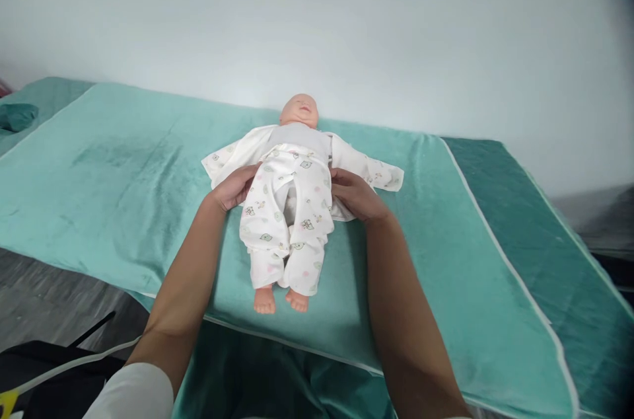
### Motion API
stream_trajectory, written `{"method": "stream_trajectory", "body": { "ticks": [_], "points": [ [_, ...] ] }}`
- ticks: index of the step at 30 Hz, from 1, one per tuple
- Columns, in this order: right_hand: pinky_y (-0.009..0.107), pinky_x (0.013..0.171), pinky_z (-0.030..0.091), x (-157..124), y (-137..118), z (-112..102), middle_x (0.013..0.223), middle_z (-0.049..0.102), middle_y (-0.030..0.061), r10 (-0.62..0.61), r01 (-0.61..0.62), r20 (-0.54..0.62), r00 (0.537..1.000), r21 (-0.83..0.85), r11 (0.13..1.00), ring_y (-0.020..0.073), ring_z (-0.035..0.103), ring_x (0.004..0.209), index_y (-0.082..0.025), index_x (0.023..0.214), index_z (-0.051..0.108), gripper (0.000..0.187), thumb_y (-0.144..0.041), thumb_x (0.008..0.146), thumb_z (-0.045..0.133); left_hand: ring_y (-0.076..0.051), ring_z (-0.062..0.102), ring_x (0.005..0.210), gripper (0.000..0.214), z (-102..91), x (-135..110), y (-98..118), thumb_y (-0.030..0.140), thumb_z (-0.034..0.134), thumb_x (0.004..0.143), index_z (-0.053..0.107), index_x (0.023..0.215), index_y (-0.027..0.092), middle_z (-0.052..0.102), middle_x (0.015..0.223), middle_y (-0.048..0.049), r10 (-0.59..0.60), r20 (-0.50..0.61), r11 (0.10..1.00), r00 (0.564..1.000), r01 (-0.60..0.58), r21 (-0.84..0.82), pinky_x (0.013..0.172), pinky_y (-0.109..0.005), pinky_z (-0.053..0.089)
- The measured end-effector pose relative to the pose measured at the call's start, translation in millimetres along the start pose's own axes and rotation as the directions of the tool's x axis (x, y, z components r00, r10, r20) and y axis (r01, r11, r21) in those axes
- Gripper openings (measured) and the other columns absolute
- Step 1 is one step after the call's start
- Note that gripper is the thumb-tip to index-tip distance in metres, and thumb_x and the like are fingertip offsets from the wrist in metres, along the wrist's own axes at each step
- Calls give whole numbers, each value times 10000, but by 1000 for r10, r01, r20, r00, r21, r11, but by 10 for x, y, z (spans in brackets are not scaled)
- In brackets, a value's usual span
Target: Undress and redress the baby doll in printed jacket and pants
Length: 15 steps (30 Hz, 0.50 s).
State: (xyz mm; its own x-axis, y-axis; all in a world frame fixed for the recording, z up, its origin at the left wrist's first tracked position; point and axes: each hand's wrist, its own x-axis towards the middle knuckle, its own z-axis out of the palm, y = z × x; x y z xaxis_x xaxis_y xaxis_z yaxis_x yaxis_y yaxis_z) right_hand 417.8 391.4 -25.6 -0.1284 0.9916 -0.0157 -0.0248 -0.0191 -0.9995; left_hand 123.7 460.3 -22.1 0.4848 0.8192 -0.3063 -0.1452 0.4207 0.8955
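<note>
A baby doll (300, 110) lies on its back, head toward the wall and bare feet toward me. It wears white patterned trousers (313, 197), with a gap at the crotch, and a plain pale top over its chest. A white patterned jacket (379, 172) is spread open beneath it, sleeves out to both sides. My left hand (234, 188) is closed at the left edge of the trousers near the hip, fingertips partly hidden. On the opposite hip, my right hand (357, 194) has its fingers bent against the trousers' edge, also partly hidden.
The doll rests on a bed with a green velvety cover (148, 174) that has white piping. A pale wall (317, 22) stands directly behind. At lower left, a white cable (79, 361) runs past a black object (44, 373) above the grey floor.
</note>
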Motion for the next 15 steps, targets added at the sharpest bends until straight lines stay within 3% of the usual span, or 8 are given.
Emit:
{"method": "stream_trajectory", "body": {
  "ticks": [6,10,15],
  "points": [
    [252,535,392,72,77,102,617,548,-55,27,-1,-152,988,174,985,108,467,566,-241,725,643,301,-437,691,869,-257,776,1017,414,34,41,-69,347,741,875,736,1241,153,818,1092,-103,-23,57,996,998,28,-79,930,-354,634],
    [241,477,310,129,120,148,582,504,-71,-19,54,-244,970,137,989,91,400,510,-239,704,613,254,-362,695,834,-266,775,1054,438,103,42,-78,334,740,865,732,1260,145,821,1090,-102,-13,23,985,1000,17,-174,1018,-376,608],
    [230,495,318,173,145,200,590,489,-74,-84,131,-365,927,108,985,87,406,537,-231,662,521,303,-299,681,815,-288,783,1042,477,225,22,-47,339,745,846,731,1271,124,827,1045,-109,-59,-20,953,998,50,-298,1063,-415,589]
  ]
}}
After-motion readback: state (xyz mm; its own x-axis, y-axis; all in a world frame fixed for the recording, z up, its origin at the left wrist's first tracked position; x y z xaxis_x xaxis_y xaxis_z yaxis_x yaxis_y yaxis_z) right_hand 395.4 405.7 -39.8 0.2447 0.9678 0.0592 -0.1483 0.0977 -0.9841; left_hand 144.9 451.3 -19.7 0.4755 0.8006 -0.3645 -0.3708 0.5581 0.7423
